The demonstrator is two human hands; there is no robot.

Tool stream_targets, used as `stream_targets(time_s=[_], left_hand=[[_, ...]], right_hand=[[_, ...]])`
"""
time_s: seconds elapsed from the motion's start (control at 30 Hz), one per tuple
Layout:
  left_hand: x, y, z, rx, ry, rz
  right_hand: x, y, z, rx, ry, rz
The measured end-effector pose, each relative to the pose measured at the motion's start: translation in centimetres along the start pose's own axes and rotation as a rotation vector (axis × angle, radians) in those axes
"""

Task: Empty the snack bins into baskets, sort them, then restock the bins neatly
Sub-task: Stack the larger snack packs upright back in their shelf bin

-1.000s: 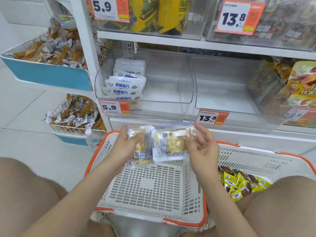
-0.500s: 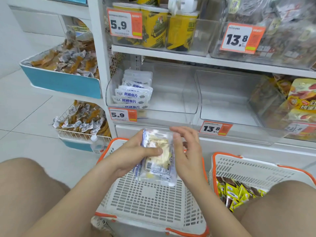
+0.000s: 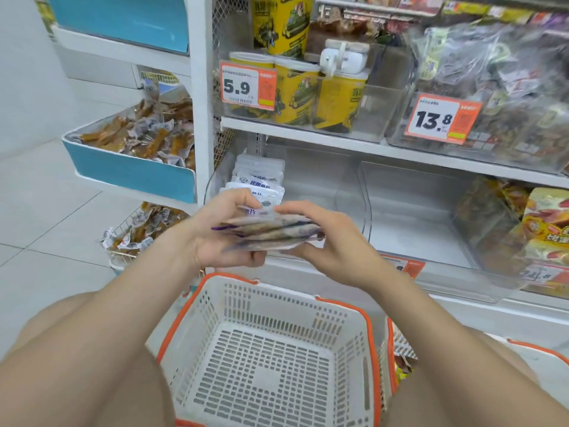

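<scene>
A flat stack of clear snack packets point(image 3: 271, 232) with purple edges lies level between both hands, in front of the clear bin point(image 3: 320, 183) on the lower shelf. My left hand point(image 3: 221, 229) grips the stack's left end. My right hand point(image 3: 332, 241) holds its right end, fingers curled over the top. In that bin's left part stands a row of white packets point(image 3: 257, 177) with blue print. The neighbouring clear bin point(image 3: 412, 217) holds nothing. Below my hands sits a white basket point(image 3: 354, 331) with an orange rim, nothing inside it.
A second orange-rimmed basket point(image 3: 400, 362) with yellow snacks is at the right, mostly hidden by my arm. Yellow canisters point(image 3: 295, 94) and bagged snacks fill the upper shelf. Blue trays point(image 3: 129, 174) of wrapped snacks hang at the left. White tile floor lies left.
Both hands have risen from over the basket to the bin's front. The packets, held apart and upright before, are now gathered into one level stack.
</scene>
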State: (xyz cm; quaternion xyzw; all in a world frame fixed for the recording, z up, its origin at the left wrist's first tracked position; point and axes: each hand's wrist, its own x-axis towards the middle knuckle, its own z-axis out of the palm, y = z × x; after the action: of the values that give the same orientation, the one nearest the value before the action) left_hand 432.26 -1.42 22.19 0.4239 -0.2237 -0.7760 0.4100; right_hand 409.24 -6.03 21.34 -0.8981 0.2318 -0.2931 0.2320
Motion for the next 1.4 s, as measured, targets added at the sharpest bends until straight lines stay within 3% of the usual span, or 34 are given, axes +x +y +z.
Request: stream_targets(time_s=[0.1, 0.17, 0.2, 0.27, 0.33, 0.43, 0.67, 0.93, 1.07, 1.2, 1.3, 1.4], left_hand=[[0.4, 1.8, -0.3, -0.048, 0.037, 0.04], [1.0, 2.1, -0.7, 0.055, 0.236, 0.168], [1.3, 2.0, -0.9, 0.225, 0.405, 0.289], [2.3, 1.9, -2.3, 0.852, 0.747, 0.566], [3.0, 2.1, -3.5, 1.414, 0.725, 0.676], [4.7, 3.1, -5.0, 1.785, 0.569, 0.482], [5.4, 5.5, -6.1, 1.678, 0.372, 0.476], [8.4, 7.0, -6.6, 2.092, 0.579, 0.502], [9.3, 7.2, -6.6, 2.13, 0.619, 0.566], [9.3, 7.4, -7.4, 2.05, 0.608, 0.57], [9.0, 7.4, -7.8, 1.948, 0.59, 0.612], [8.4, 7.6, -9.0, 1.733, 0.603, 0.69]], right_hand=[[2.4, 0.3, -0.4, -0.011, -0.04, 0.05], [3.4, 1.0, -0.7, 0.001, -0.039, 0.084], [3.8, 1.7, -0.9, -0.001, -0.015, 0.109], [4.3, 4.1, -1.8, 0.017, 0.052, 0.2], [4.4, 6.7, -3.0, 0.033, 0.086, 0.311], [3.6, 9.1, -4.1, 0.032, 0.041, 0.38], [4.3, 9.9, -3.3, 0.024, -0.057, 0.419], [6.0, 9.0, -2.8, 0.182, -0.182, 0.384], [7.3, 9.2, -1.7, -0.133, -0.231, 0.316], [8.6, 9.4, 0.2, -0.458, -0.461, 0.31], [10.0, 9.1, 1.9, -0.528, -0.591, 0.292], [11.3, 8.9, 2.9, -0.449, -0.673, 0.327]])
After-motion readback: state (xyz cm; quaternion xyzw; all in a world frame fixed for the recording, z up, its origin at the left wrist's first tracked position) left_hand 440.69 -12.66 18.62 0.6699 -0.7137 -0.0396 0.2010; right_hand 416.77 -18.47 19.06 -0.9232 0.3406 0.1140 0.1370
